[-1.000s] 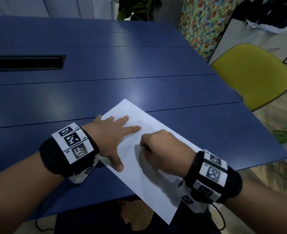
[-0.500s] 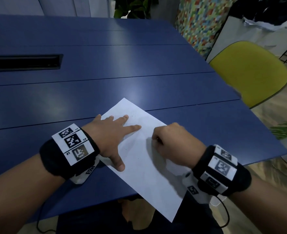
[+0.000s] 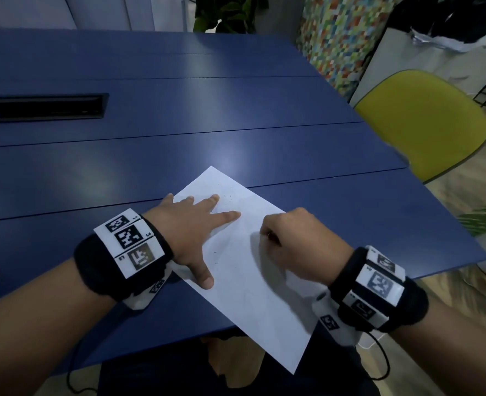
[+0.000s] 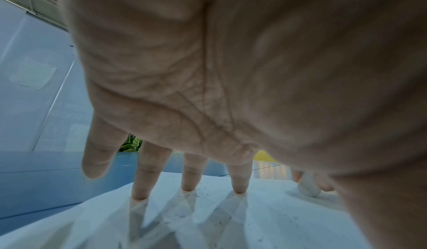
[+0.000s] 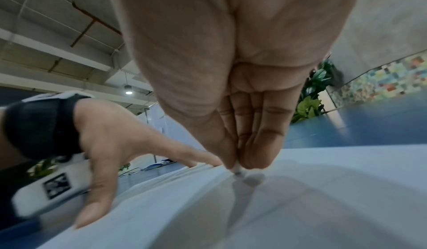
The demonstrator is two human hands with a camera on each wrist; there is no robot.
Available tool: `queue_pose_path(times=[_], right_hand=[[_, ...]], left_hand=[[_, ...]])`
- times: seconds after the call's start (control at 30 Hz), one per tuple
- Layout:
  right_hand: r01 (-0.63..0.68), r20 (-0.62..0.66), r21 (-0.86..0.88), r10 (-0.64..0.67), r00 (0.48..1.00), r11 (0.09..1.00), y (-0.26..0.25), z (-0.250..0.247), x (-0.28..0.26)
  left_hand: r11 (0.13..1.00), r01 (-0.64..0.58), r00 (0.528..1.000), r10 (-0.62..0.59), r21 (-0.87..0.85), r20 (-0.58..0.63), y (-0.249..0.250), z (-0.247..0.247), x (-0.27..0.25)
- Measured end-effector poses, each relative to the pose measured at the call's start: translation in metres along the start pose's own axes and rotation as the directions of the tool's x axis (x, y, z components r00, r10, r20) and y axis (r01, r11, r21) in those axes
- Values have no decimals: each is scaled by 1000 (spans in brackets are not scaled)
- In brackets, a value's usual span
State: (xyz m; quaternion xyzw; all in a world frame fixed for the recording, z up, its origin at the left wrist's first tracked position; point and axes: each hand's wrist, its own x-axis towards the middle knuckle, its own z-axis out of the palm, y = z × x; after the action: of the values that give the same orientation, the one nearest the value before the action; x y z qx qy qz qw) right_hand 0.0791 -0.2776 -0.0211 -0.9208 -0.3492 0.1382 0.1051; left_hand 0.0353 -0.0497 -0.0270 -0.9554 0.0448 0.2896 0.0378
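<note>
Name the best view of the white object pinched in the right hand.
Left wrist: the white object rests on the paper, rounded end unblocked. Right wrist shows only its tip under the right hand; in head view that hand hides it.

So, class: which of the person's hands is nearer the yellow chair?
Right. The right hand, pinching an eraser on the paper, lies toward the yellow chair; the left hand presses the paper's opposite edge.

The white sheet of paper [image 3: 244, 281] lies flat and skewed on the near edge of the blue table [image 3: 179, 110], its nearest corner overhanging and its far part flecked with dark specks, while the small whitish eraser [image 4: 308, 189] presses tip-down near its right edge.
</note>
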Motion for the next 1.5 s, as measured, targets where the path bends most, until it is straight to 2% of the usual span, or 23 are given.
queue_pose_path(times=[0.1,0.23,0.3,0.37,0.43,0.53,0.6,0.77,0.93,1.1,1.2,1.33,1.43,1.5], right_hand=[[59,61,14,-60,996,998,-7,4,-5],[-37,-24,14,37,999,999,17,-4,6],[-16,-32,1,16,999,1000,16,-1,5],[45,27,0,-45,999,999,8,2,0],[51,61,8,-52,997,999,9,-2,-1],[-30,-12,-19,30,999,999,26,-12,8],[-40,-36,-17,39,999,999,27,-9,8],[60,51,-28,-59,997,998,14,3,-6],[8,-87,52,-3,996,999,47,-20,-8],[36,-18,84,-35,999,996,43,-2,-37],[19,-39,106,-15,999,994,37,8,-51],[20,-11,109,-19,1000,994,29,11,-59],[36,43,121,-41,998,992,25,5,-53],[69,34,108,-73,997,992,23,2,-42]], left_hand=[[1000,-1,1000,1,2,5,2,-2,-1],[1000,1,1000,-1,8,14,1,-2,-1],[1000,0,1000,0,14,10,2,-2,-1],[1000,-2,1000,2,19,4,2,-2,-1],[1000,-2,1000,2,20,7,2,-2,-2],[1000,-2,1000,2,13,13,1,-3,-2],[1000,-1,1000,1,14,13,1,-2,-2],[1000,-4,1000,4,25,23,2,-4,-4],[999,-23,998,21,22,64,-1,-8,-5],[997,-66,995,62,47,82,-11,-16,-6],[997,-73,997,74,-25,29,-12,-14,-8],[989,-80,994,89,-126,61,3,-5,-8],[996,-49,998,51,-78,25,16,4,-5],[999,-34,999,34,-23,-1,21,8,-4]])
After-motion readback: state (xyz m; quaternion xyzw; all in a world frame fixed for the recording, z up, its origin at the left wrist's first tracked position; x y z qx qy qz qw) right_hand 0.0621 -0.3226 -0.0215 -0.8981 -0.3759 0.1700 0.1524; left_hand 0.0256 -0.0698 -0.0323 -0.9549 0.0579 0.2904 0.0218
